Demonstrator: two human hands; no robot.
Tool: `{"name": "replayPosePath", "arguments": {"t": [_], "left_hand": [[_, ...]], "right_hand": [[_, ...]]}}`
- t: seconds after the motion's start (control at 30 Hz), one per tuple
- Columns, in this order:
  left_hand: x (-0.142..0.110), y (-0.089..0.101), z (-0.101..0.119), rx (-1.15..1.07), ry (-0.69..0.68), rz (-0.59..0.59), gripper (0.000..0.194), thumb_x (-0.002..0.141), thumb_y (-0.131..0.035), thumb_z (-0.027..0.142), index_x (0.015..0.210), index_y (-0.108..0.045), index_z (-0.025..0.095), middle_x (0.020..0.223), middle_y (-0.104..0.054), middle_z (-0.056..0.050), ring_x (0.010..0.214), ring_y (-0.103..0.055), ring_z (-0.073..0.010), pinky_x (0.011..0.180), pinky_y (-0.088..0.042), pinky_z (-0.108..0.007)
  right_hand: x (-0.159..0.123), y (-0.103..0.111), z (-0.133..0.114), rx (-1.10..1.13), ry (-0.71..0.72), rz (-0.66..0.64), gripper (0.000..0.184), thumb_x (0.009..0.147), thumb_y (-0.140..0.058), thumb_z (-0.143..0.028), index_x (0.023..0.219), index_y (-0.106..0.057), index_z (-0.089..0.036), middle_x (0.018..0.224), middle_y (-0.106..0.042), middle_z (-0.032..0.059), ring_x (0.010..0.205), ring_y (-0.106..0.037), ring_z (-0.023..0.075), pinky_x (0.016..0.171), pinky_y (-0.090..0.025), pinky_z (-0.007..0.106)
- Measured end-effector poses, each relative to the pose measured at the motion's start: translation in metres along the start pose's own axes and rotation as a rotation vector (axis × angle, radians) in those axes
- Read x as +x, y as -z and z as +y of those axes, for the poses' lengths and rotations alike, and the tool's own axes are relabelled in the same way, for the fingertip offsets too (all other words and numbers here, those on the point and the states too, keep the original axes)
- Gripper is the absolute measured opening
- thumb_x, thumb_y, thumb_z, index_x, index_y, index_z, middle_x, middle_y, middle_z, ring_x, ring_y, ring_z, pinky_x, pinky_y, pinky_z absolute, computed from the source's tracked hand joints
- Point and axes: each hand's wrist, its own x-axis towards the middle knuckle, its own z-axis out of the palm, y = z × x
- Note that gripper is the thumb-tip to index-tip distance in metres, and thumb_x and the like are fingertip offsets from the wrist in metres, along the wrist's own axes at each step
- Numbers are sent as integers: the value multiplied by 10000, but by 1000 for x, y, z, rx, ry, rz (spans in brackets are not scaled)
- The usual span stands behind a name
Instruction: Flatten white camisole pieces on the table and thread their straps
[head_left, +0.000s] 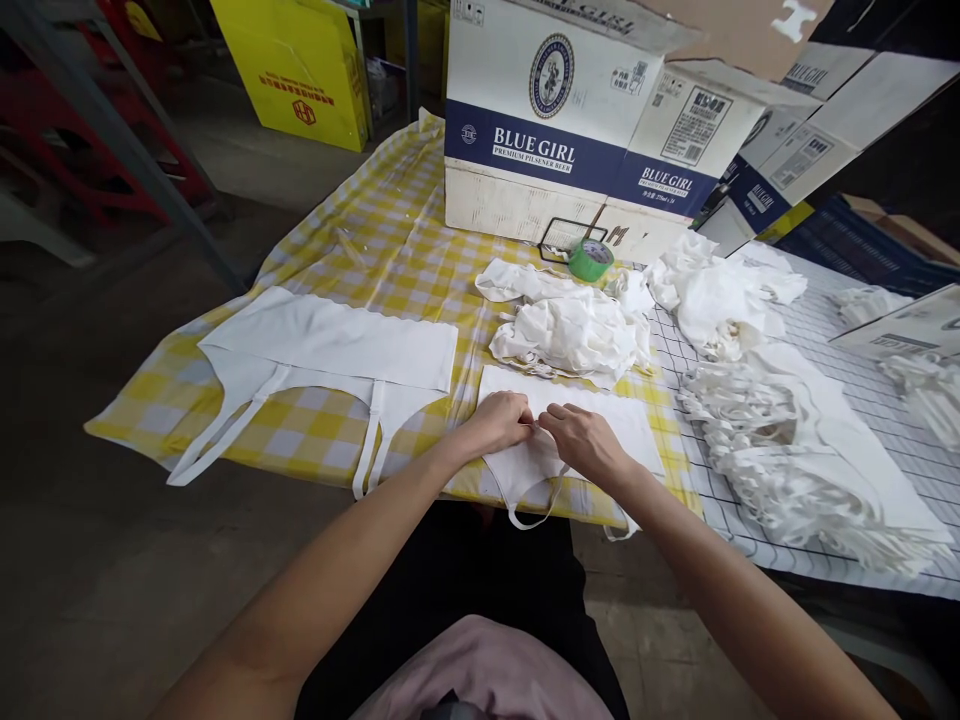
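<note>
A white strappy camisole (pixel 615 415) lies flat at the table's front edge, its thin straps hanging toward me. Over its middle my left hand (pixel 501 420) and my right hand (pixel 585 435) almost meet, fingertips pinched on a small part of it, probably a strap end. The exact bit between the fingers is too small to make out. Left of my hands, another white camisole (pixel 330 345) is spread out with its straps toward me. Just behind the hands sits a crumpled heap of white garments (pixel 570 330).
A Blue Girl beer carton (pixel 532 110) stands at the back, with a roll of green tape (pixel 591 259) before it. To the right are a stack of white camisoles (pixel 817 450) and another crumpled white pile (pixel 727 290). A yellow checked cloth (pixel 315 245) covers the table.
</note>
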Motion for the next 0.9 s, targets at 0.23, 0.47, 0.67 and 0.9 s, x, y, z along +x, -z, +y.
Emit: {"name": "replayPosePath", "arguments": {"t": [0.23,0.47,0.67,0.9], "left_hand": [[-1,3,1,-38,9,-14,146,688,-514,168,667,-658,158,707,-609,-13,676,-538,-140,582,-369,-223],[-1,2,2,-45,30,-7,144,683,-525,173,671,-668,159,716,-613,-13,675,-544,-138,590,-379,-220],[0,3,4,-37,56,-4,131,664,-526,137,628,-650,157,688,-611,-10,665,-547,-140,576,-376,-218],[-1,1,2,-66,69,7,136,678,-537,205,656,-659,149,727,-643,-23,668,-560,-146,581,-382,-222]], "right_hand": [[-2,4,2,-27,98,-16,202,803,-427,-15,811,-546,-179,810,-567,35,685,-458,156,574,-305,272],[-4,5,4,-16,162,-8,208,825,-411,-33,882,-556,-169,811,-554,45,689,-454,160,571,-315,276],[-3,-6,1,-23,190,51,150,871,-406,-104,849,-544,-159,816,-541,61,692,-454,163,579,-327,276],[-6,-7,7,-24,208,53,131,859,-421,-101,810,-523,-167,808,-536,44,692,-458,154,580,-322,267]]}}
